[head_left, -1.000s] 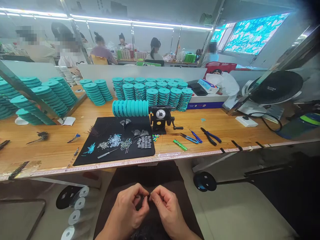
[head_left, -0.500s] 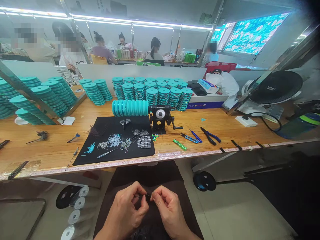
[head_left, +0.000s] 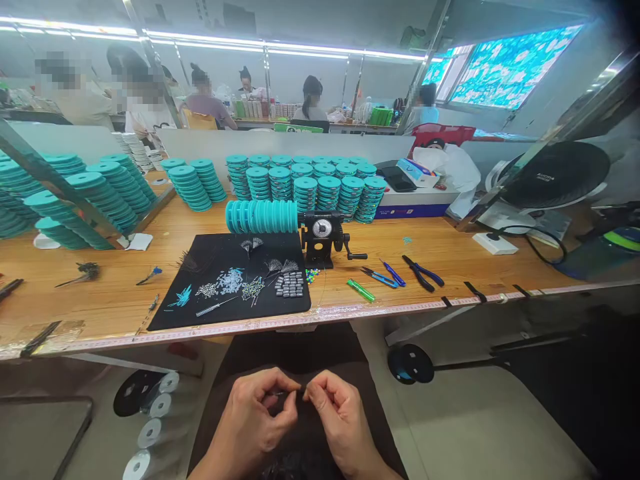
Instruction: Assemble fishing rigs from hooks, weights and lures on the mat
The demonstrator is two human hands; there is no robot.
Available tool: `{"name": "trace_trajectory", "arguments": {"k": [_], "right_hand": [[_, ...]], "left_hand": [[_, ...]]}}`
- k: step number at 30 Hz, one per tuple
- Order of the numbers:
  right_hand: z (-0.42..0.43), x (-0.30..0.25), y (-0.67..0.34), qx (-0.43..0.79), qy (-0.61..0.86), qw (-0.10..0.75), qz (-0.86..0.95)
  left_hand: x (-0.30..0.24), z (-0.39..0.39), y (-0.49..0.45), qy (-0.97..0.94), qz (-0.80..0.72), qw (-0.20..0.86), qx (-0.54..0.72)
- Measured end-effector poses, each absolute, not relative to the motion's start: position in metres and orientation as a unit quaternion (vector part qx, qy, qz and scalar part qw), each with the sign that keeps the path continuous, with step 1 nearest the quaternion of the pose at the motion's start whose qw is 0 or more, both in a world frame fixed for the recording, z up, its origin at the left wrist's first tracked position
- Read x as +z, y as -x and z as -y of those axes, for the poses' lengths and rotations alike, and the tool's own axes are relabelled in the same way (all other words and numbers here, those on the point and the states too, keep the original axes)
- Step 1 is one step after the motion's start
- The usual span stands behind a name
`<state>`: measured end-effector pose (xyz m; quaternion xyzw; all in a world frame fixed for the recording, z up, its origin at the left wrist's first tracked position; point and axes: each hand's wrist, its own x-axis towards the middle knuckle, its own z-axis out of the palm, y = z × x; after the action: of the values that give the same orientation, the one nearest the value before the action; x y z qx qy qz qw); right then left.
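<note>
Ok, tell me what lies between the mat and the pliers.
In the head view, left to right: small coloured bits by the mat, a green tool, blue snips and a slim blue tool.

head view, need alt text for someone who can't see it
A person's bare hands are close together before a wooden workbench; anything held is too small to identify. On it: a black mat bearing small parts, a cranked device holding teal spools, pliers, and spool stacks.

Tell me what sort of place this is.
Probably a small-parts assembly workshop: stacks of turquoise spools stand on a wooden bench, with a hand-cranked machine and piles of tiny parts on a black mat.
</note>
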<state>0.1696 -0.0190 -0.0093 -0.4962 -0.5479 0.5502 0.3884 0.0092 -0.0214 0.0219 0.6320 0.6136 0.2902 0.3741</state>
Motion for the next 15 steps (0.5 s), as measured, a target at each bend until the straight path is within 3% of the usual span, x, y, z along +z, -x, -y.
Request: {"name": "trace_trajectory", "arguments": {"k": [6, 10, 15], "right_hand": [[0.008, -0.010, -0.177, 0.536, 0.515, 0.405, 0.532], [0.001, -0.018, -0.182, 0.529, 0.533, 0.407, 0.519], [0.004, -0.027, -0.179, 0.480, 0.508, 0.330, 0.634]], "left_hand": [[0.022, 0.013, 0.009, -0.666, -0.576, 0.383, 0.281], [0.024, 0.007, 0.028, -0.629, -0.558, 0.447, 0.306], [0.023, 0.003, 0.053, -0.209, -0.445, 0.710, 0.505]]}}
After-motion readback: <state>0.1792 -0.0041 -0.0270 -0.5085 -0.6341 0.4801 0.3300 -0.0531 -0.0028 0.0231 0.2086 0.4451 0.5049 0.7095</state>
